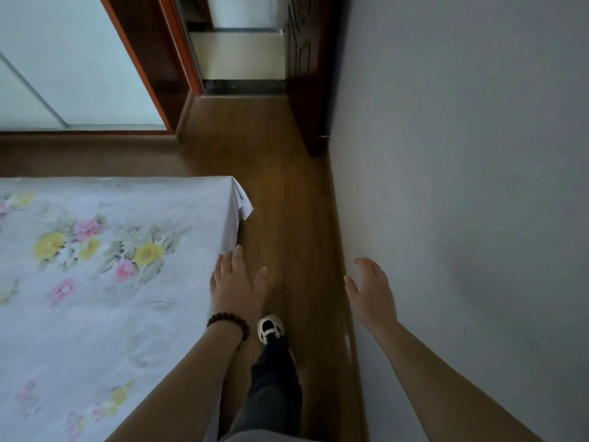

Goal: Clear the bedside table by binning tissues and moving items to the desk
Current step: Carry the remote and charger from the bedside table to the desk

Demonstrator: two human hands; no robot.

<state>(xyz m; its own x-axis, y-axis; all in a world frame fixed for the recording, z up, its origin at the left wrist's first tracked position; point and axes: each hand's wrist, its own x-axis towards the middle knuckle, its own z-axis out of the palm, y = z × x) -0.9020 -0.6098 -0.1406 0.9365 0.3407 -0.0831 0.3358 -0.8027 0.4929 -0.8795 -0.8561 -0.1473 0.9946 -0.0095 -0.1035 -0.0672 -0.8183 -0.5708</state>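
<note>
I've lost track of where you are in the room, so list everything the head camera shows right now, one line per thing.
Bed with floral sheet: one, pale white with pink and yellow flowers, left side of view.
Wooden floor: one, brown, strip between bed and wall.
Wall: one, grey-white, right side.
Open wooden door: one, dark reddish brown, swung against the wall, top centre.
Doorway: one, pale floor beyond a dark threshold, top centre.
Sliding wardrobe panels: pale, red-brown frame, top left.
Bedside table, tissues, bin, desk: none in view.
Shoe: one, black and white, on the floor, dark trouser leg above.
Bead bracelet: one, dark brown, left wrist.
Left hand: open, empty, beside the bed edge.
Right hand: open, empty, near the wall.
</note>
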